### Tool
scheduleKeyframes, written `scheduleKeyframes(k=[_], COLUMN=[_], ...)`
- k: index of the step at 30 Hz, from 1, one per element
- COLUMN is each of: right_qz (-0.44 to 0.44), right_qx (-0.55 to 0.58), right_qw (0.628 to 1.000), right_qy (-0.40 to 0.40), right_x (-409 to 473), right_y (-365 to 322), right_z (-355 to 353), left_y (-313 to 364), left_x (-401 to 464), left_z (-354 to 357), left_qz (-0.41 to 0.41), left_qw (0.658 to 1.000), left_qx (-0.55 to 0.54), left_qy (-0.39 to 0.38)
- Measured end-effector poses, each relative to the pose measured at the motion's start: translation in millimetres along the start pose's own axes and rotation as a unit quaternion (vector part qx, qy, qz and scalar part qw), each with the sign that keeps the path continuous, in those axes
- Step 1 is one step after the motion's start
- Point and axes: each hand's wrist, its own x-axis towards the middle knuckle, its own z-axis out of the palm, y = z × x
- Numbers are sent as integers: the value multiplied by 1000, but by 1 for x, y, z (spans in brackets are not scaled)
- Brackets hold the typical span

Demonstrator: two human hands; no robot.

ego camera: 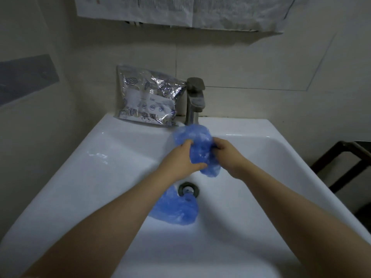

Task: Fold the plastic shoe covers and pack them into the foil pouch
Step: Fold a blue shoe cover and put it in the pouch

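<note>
A crumpled blue plastic shoe cover [197, 145] hangs above the white sink [112, 149], held between both hands. My left hand [180, 159] grips its left side with thumb and fingers curled into the plastic. My right hand [226, 153] pinches its right side. A second blue shoe cover [176, 210] lies bunched in the basin beside the drain [188, 189], partly hidden under my left forearm. The silver foil pouch [148, 97] with printed markings leans against the wall on the sink's back ledge, left of the tap.
A grey metal tap [195, 99] stands at the back centre of the sink, just behind the held cover. Paper sheets [180, 11] hang on the tiled wall above. A dark metal frame [341, 163] stands to the right of the sink.
</note>
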Motion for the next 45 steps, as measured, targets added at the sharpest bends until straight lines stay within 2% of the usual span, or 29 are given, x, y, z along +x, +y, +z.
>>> scheduleKeyframes(k=[3,6,8,12,14,15,17,19,21,22,25,27,28,29,32,34,36,39,41,45], right_qz=[40,87,97,95,58,13,-148,-318,-387,-373,-191,-136,-124,-115,-122,-194,-263,-323,-346,-330], right_qx=[64,71,52,24,-31,-84,-169,-233,-305,-336,-374,-411,-441,-468,-483,-486,-500,-503,-492,-498], right_qw=[997,992,989,983,976,967,934,885,842,842,907,901,889,876,867,852,824,800,797,793], right_qy=[25,60,94,158,206,241,280,248,220,198,35,-31,-30,-24,-15,-9,37,49,54,119], right_x=[-7,-9,-9,-9,-12,-15,-24,-37,-48,-50,-47,-41,-38,-36,-27,-23,-19,-21,-23,-26], right_y=[5,15,18,23,25,22,8,-15,-27,-31,-25,-10,-5,-1,11,15,20,17,13,9], right_z=[-1,-6,-14,-30,-31,-32,-32,-25,-7,5,26,27,22,18,1,-3,-1,12,17,16], left_y=[3,-4,-12,-20,-18,-17,-13,-9,-5,-4,3,4,3,1,-12,-16,-14,-9,-10,-17], left_x=[1,-2,-5,-5,-4,-3,-4,-6,-8,-9,-10,-8,-7,-6,1,1,-3,-7,-9,-8], left_z=[7,3,-2,-11,-12,-11,-11,-11,-13,-14,-16,-17,-18,-18,-18,-21,-22,-14,-8,-15], left_qz=[0,-1,-2,-26,-60,-82,-128,-161,-185,-192,-209,-226,-232,-237,-216,-191,-121,-54,-58,-42], left_qw=[995,990,989,973,959,952,939,919,890,876,829,803,799,803,873,905,929,979,987,989], left_qx=[-77,-94,-112,-218,-261,-279,-303,-346,-406,-431,-506,-538,-540,-530,-399,-309,-246,-72,37,75], left_qy=[65,104,96,76,91,97,97,93,97,101,111,120,124,133,179,220,248,184,147,119])
